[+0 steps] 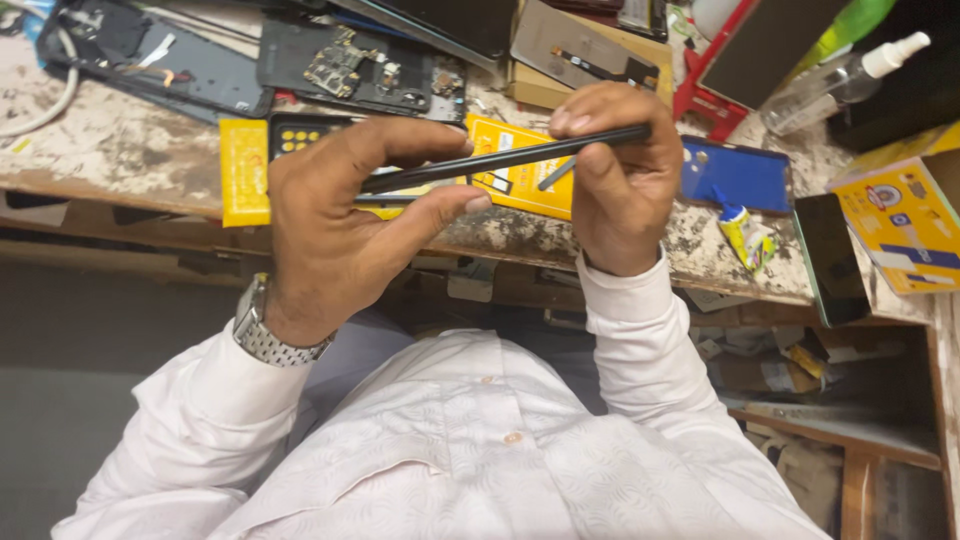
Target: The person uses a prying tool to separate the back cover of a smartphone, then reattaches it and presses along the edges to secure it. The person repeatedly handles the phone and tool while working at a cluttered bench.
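My left hand point(335, 225) and right hand point(620, 170) are both clamped on a thin black phone point(500, 160), held edge-on at frame centre above the bench point(120, 150). I judge this an edge-inspection step; the next move calls for steady grip. A glue tube point(742, 232) lies right.

Thin black phone panel point(505, 158), smooth, semi-gloss; worn wooden workbench point(120, 150), rough, stained; steel link watch point(262, 335), shiny; white patterned cloth shirt point(480, 450), matt; at 3 o'clock, glossy blue plastic back cover point(740, 175).

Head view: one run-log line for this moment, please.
left hand: grips dark phone edge-on | right hand: grips its other end | phone: held above workbench | below: yellow packet
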